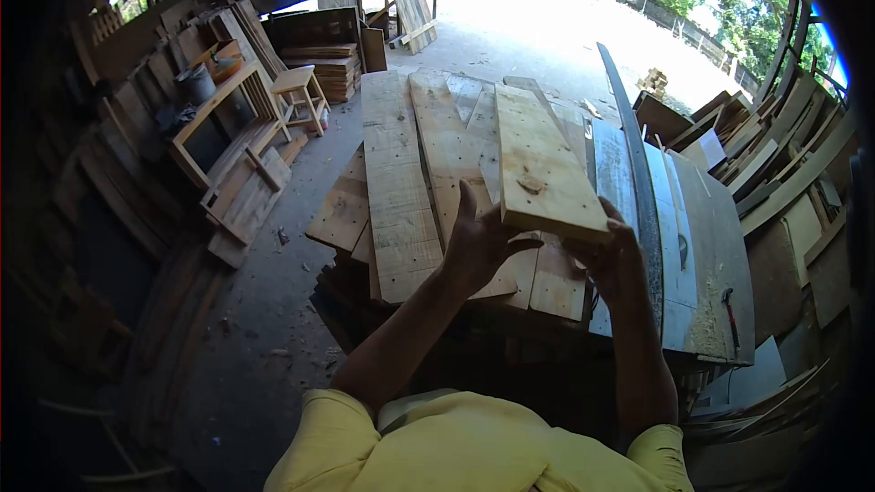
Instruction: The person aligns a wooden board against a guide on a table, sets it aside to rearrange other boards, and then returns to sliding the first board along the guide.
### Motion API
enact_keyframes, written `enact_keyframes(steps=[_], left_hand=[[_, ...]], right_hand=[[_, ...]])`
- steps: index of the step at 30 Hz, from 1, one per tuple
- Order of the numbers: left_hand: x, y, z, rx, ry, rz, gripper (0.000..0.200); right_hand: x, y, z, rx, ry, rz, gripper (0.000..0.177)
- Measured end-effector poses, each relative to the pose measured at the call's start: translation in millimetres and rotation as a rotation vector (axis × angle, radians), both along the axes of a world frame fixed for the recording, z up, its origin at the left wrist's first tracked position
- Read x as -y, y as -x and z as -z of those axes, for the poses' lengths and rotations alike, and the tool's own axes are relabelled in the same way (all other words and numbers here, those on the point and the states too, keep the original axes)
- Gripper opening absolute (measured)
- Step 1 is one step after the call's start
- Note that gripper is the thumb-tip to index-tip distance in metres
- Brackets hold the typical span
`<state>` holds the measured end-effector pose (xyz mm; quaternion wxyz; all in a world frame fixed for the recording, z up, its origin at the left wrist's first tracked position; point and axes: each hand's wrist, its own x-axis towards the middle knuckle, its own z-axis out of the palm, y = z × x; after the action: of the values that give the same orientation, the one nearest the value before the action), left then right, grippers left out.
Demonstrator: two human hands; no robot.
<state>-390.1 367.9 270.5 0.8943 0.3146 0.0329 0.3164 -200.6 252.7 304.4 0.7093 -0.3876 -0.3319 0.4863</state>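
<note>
A thick, pale wooden plank with a dark knot near its close end is raised at that end above other boards. My left hand supports its near left corner, thumb standing out to the side and fingers at the lower edge. At the near right corner, my right hand has its fingers wrapped round the edge. Beneath and to the left lie several wide boards with nail holes, among them a long light board and a browner one.
A long dark metal bar runs along the bench, right of the boards. A hammer lies on the bench's right end. Scrap wood leans at the right. To the left stand a stool and a wooden frame with a bucket on top.
</note>
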Motion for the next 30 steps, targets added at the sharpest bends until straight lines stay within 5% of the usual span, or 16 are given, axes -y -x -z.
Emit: enact_keyframes(steps=[10,30], left_hand=[[-22.7,-11.1,-33.8,0.098,-0.115,-0.005,0.115],[-26.6,-7.7,-42.0,0.142,-0.136,0.000,0.113]], right_hand=[[-13.2,-13.0,-46.5,0.075,-0.084,-0.011,0.068],[-15.9,-14.0,-55.5,0.134,-0.092,-0.070,0.065]])
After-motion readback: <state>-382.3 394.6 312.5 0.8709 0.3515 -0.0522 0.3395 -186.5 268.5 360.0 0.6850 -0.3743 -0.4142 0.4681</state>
